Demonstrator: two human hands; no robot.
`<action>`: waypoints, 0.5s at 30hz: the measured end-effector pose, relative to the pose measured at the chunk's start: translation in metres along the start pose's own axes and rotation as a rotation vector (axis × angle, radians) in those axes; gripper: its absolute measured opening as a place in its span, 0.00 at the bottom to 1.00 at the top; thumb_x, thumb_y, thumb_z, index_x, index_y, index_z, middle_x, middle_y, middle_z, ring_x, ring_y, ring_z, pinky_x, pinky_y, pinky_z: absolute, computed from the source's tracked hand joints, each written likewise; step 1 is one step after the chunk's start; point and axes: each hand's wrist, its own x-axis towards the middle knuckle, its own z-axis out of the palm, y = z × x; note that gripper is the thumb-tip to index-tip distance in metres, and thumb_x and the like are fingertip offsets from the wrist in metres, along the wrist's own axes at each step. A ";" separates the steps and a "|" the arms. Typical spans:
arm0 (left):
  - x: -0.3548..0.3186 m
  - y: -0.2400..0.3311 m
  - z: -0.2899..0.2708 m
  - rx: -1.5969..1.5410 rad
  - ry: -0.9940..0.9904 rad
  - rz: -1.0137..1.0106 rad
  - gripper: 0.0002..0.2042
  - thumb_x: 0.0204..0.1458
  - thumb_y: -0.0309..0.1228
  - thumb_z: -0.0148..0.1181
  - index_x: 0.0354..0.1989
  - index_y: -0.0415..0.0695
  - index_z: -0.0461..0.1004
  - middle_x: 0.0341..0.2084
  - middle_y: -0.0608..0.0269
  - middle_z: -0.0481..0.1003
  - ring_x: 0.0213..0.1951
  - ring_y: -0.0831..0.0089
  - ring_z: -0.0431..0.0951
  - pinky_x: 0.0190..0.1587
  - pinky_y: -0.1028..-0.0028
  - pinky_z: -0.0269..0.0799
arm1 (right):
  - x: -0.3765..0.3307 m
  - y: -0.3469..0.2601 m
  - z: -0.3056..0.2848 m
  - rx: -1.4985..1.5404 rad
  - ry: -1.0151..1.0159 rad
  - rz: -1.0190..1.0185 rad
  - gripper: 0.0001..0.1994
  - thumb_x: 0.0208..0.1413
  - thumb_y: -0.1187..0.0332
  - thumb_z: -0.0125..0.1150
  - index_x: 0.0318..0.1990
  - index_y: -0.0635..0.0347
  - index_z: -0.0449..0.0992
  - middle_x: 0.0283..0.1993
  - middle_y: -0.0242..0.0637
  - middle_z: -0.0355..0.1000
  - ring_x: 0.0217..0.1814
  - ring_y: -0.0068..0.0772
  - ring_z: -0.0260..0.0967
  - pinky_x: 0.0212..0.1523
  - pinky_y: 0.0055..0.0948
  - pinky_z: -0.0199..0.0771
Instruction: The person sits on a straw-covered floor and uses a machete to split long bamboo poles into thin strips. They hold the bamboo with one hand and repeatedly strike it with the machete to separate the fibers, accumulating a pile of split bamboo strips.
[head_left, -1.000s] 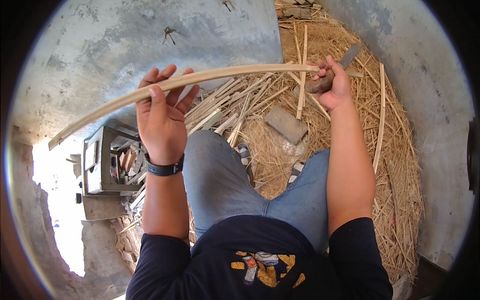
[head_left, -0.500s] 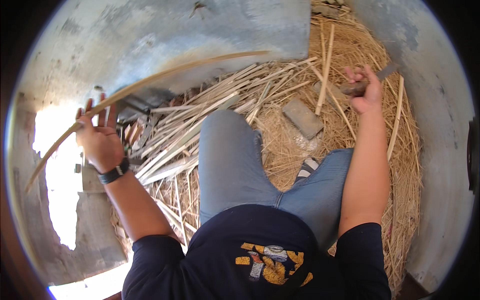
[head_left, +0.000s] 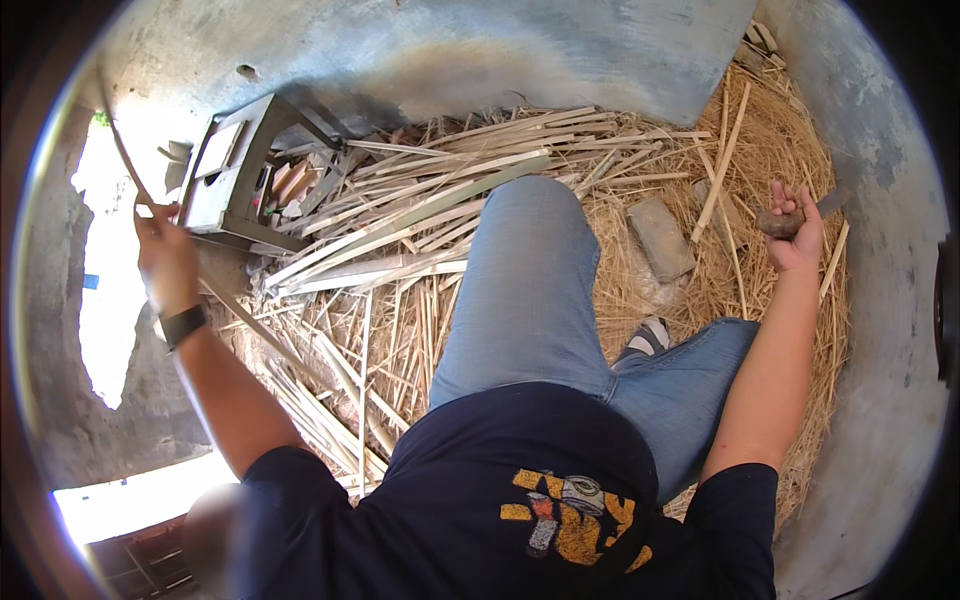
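Observation:
My left hand (head_left: 170,262) is raised at the left, its fingers closed round a long, thin strip of wood or bamboo (head_left: 258,328). One end of the strip rises toward the upper left; the other slants down toward the floor near my left side. Out to the right, over the shavings, my right hand (head_left: 798,243) grips a knife by its thick brown handle (head_left: 777,223). The knife's grey blade (head_left: 833,201) points away to the right, close to the wall. The two hands are far apart, and the blade does not touch the strip.
Many pale split strips (head_left: 400,222) lie heaped left of my knee. Thin curly shavings (head_left: 775,130) cover the floor at the right. A grey-brown block (head_left: 660,240) lies beyond my foot. A small wooden stool or table (head_left: 232,165) stands far left. A concrete wall (head_left: 890,300) closes the right side.
My left hand has turned over and closed on the strip, which now slants from upper left to lower right instead of lower left to upper right. The view has shifted left; the right hand still holds the knife.

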 end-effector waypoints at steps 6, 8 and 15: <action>-0.086 -0.116 0.133 0.388 -0.240 -0.025 0.24 0.62 0.32 0.50 0.68 0.57 0.63 0.36 0.45 0.82 0.39 0.44 0.82 0.41 0.50 0.77 | 0.004 0.010 -0.005 -0.109 0.117 -0.006 0.23 0.62 0.61 0.64 0.56 0.67 0.66 0.49 0.45 0.73 0.33 0.21 0.69 0.35 0.26 0.73; -0.113 -0.148 0.152 0.407 -0.410 -0.157 0.24 0.63 0.32 0.48 0.69 0.57 0.62 0.37 0.42 0.81 0.40 0.44 0.82 0.42 0.50 0.77 | -0.001 0.017 0.010 -0.131 0.169 -0.007 0.24 0.62 0.61 0.63 0.58 0.68 0.65 0.47 0.44 0.74 0.33 0.21 0.69 0.34 0.25 0.72; -0.179 -0.212 0.180 0.482 -0.725 -0.395 0.29 0.61 0.28 0.47 0.73 0.54 0.56 0.47 0.40 0.79 0.50 0.49 0.80 0.52 0.55 0.76 | 0.027 0.024 -0.009 -0.186 0.096 0.065 0.17 0.64 0.63 0.60 0.50 0.67 0.69 0.43 0.41 0.75 0.30 0.19 0.68 0.32 0.21 0.71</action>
